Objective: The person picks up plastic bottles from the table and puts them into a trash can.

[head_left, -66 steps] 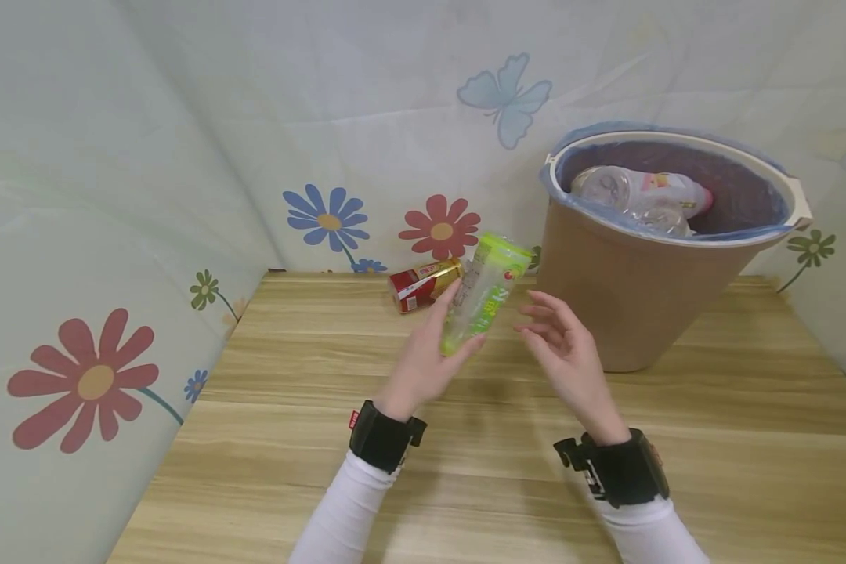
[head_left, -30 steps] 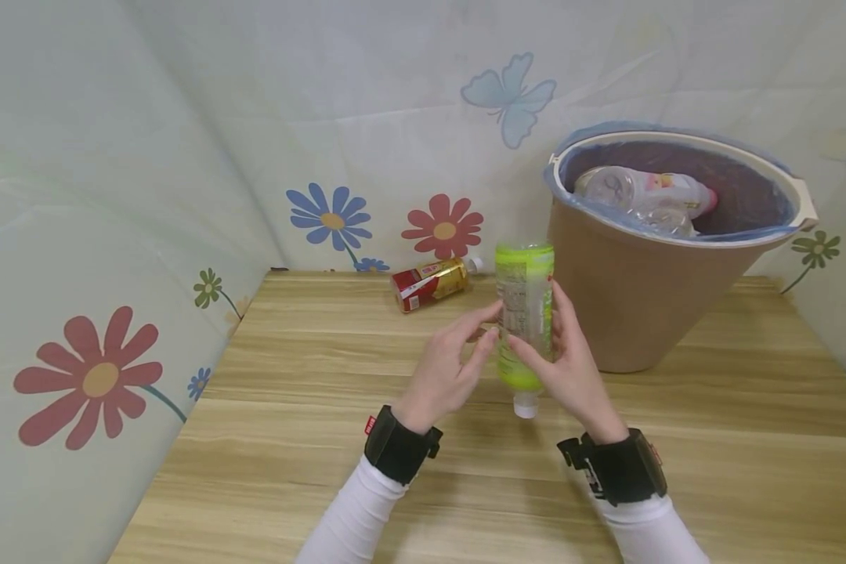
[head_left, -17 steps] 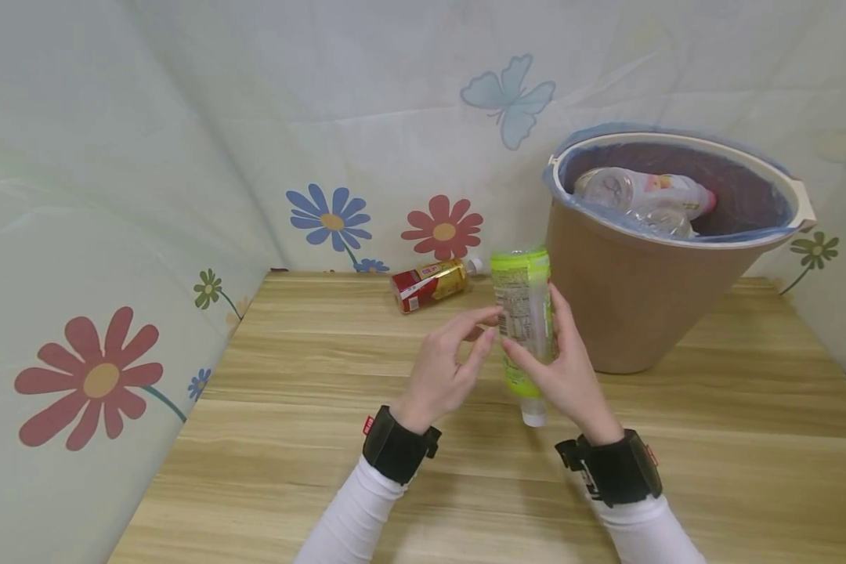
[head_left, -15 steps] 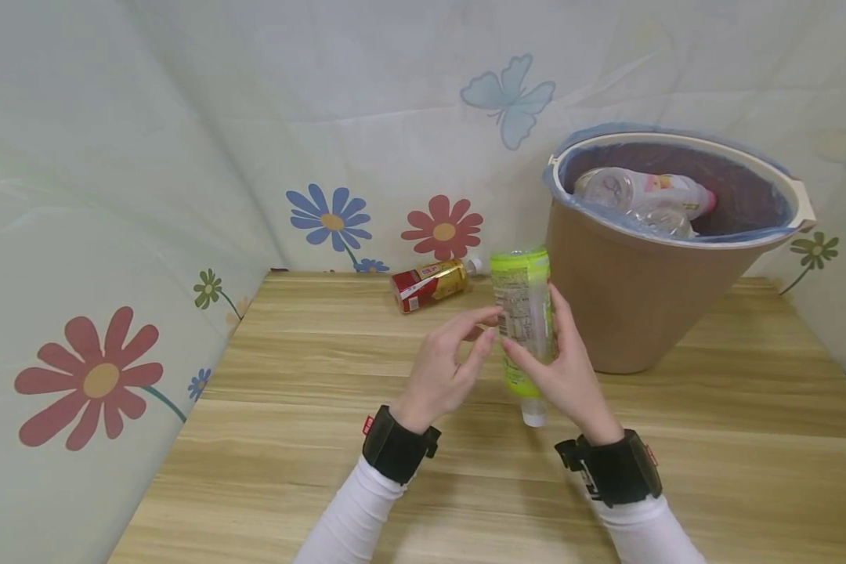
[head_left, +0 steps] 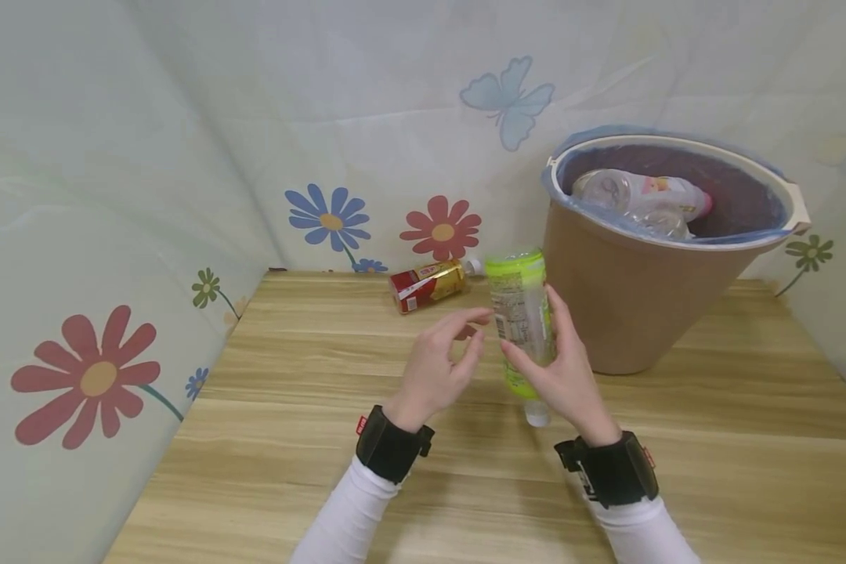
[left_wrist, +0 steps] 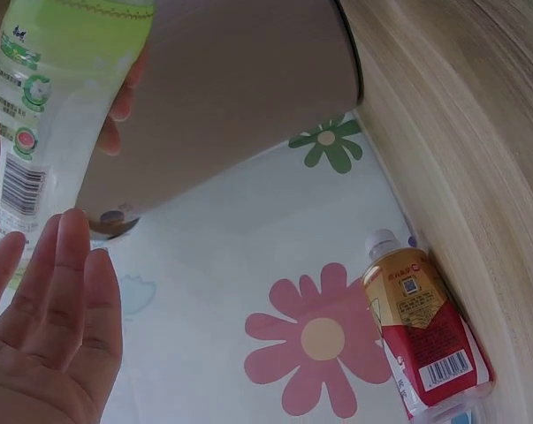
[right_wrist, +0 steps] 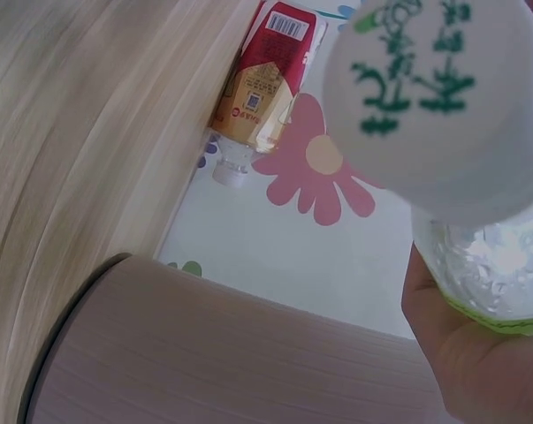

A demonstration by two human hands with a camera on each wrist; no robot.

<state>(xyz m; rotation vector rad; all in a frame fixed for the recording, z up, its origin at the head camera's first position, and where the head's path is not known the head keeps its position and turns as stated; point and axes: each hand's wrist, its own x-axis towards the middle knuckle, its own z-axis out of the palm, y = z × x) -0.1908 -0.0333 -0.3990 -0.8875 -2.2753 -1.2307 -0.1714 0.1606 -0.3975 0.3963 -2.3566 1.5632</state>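
My right hand grips a clear plastic bottle with a bright green label. The bottle is tilted cap-down, its white cap pointing toward me above the table; printed characters on the cap fill the right wrist view. To the left of it my left hand hovers with loosely bent fingers, a small gap from the label. In the left wrist view the left fingers look straight, below the bottle's barcode. A bottle with a red and gold label lies on its side behind the left hand.
A brown bin with a blue liner stands at the back right, close to the right hand. Inside are several clear bottles, one with a pink cap. A flower-printed curtain borders the wooden table.
The green-label bottle passed from my left hand to my right and turned, its cap now showing toward me. Lately the left hand has drawn slightly left, away from it.
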